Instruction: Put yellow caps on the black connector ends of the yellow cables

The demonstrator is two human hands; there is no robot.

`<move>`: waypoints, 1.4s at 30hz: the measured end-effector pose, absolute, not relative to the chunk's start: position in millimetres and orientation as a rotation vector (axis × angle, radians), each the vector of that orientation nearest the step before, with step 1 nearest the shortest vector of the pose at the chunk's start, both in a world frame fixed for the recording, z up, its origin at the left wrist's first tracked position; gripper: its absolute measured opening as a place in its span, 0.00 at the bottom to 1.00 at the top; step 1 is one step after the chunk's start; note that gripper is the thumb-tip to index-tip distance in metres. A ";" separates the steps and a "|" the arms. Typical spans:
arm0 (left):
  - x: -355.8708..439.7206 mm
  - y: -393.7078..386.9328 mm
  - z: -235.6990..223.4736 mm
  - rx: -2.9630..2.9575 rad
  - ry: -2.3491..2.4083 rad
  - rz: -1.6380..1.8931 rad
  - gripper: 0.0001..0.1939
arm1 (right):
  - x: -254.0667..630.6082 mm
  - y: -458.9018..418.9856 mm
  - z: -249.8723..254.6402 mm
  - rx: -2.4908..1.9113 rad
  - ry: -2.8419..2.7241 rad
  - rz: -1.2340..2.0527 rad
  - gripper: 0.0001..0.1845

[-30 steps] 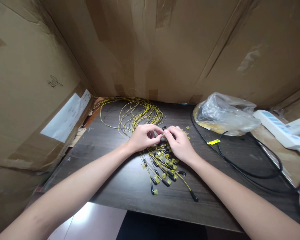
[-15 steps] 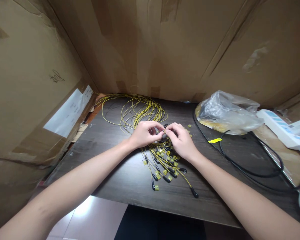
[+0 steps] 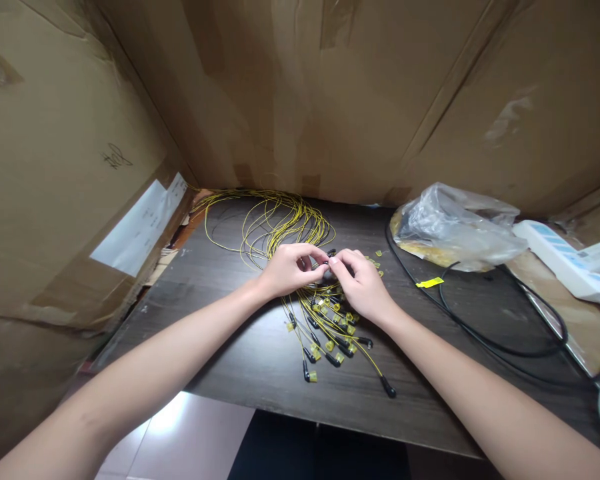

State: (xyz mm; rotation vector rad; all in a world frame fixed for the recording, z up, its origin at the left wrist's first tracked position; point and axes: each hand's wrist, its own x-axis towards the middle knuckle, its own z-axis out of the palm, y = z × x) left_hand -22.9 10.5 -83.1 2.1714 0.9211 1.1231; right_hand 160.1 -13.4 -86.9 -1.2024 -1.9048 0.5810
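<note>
My left hand [image 3: 293, 269] is closed in a pinch on a small black cable connector [image 3: 326, 263], mostly covered by the fingertips. Thumb and fingers of my right hand [image 3: 360, 280] are pressed together at the same spot, fingertips meeting the left ones; what they grip is hidden. Beneath both hands lies a heap of thin yellow cables with black angled connectors [image 3: 333, 359], many carrying clear yellow caps [image 3: 313, 377]. One connector without a visible cap [image 3: 388, 387] lies apart toward the front edge. Several loose yellow caps [image 3: 378, 253] lie just beyond my right hand.
Loops of yellow cable [image 3: 295, 220] spread over the back of the dark table [image 3: 220, 347]. A clear plastic bag [image 3: 455, 223], a black cord [image 3: 480, 337] with a yellow tag [image 3: 430, 282] and a white power strip [image 3: 565, 257] are at the right. Cardboard walls [image 3: 280, 100] stand around.
My right fingertips have shifted slightly at the pinch point; a yellowish bit seen between the hands before is now out of sight. My left hand stays nearly still.
</note>
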 end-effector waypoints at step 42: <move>-23.4 10.3 -82.8 2.149 0.930 1.134 0.07 | 160.3 -14.2 -86.5 -1.207 -1.928 0.554 0.15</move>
